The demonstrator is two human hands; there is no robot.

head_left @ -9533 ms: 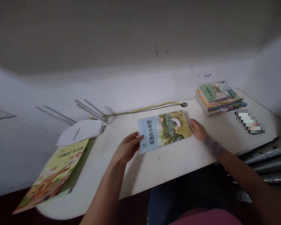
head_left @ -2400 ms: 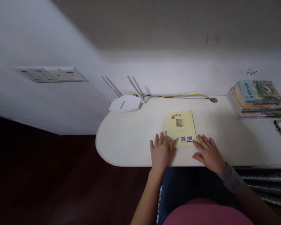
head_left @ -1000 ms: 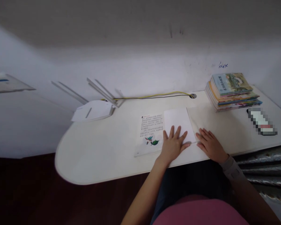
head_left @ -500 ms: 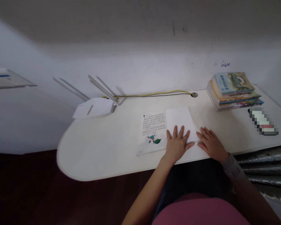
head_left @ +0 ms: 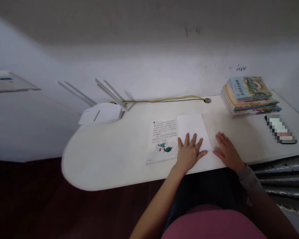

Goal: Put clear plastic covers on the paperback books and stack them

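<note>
An open booklet [head_left: 164, 132] lies on the white desk [head_left: 109, 156], its left page showing printed text and a coloured picture of an insect and a green leaf. Over its right side is a blank white sheet or page [head_left: 191, 124]; I cannot tell whether it is loose. My left hand [head_left: 188, 152] rests on the lower part of this white paper with fingers spread. Just right of the paper's edge is my right hand [head_left: 228, 152], apart from the paper, its fingers stretched out and thumb held away. Nothing is in either hand.
A white router [head_left: 102, 113] with antennas stands at the back left. Yellow and black cables [head_left: 164, 99] run along the wall to a desk hole [head_left: 207, 100]. At the right are a stack of books [head_left: 250, 96] and a phone [head_left: 281, 129].
My right hand has moved slightly right, away from the edge of the white paper. My left hand stays on the paper. The view has shifted a little.
</note>
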